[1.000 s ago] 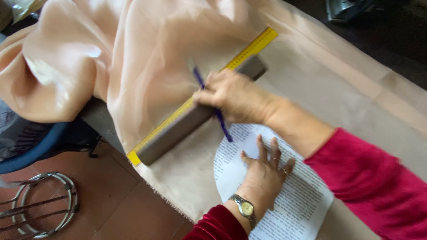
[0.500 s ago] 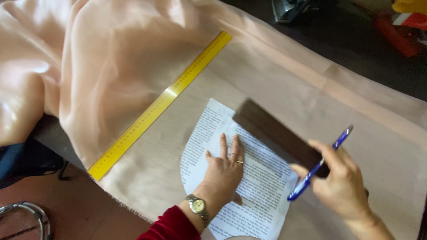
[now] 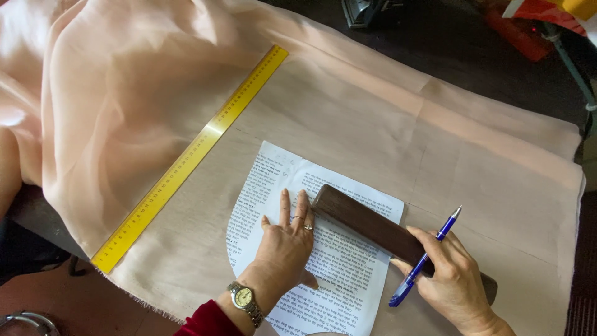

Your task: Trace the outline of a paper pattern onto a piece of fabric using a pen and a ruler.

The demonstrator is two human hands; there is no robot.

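Observation:
My left hand [image 3: 284,241] lies flat, fingers apart, on a printed paper pattern piece [image 3: 348,267] spread on peach fabric [image 3: 348,130]. It wears a wristwatch and rings. My right hand [image 3: 453,279] grips a dark wooden block [image 3: 367,224] that rests across the paper, and a blue pen [image 3: 429,258] is tucked between its fingers. The block's near end touches my left fingertips.
A long yellow ruler [image 3: 193,155] lies diagonally on the fabric to the left. Loose fabric is bunched at the upper left [image 3: 106,81]. Dark table surface and a dark object [image 3: 367,11] show at the top; red items at the top right.
My right hand has carried the wooden block from the ruler over to the paper and set it down there. The left hand stays pressed on the paper.

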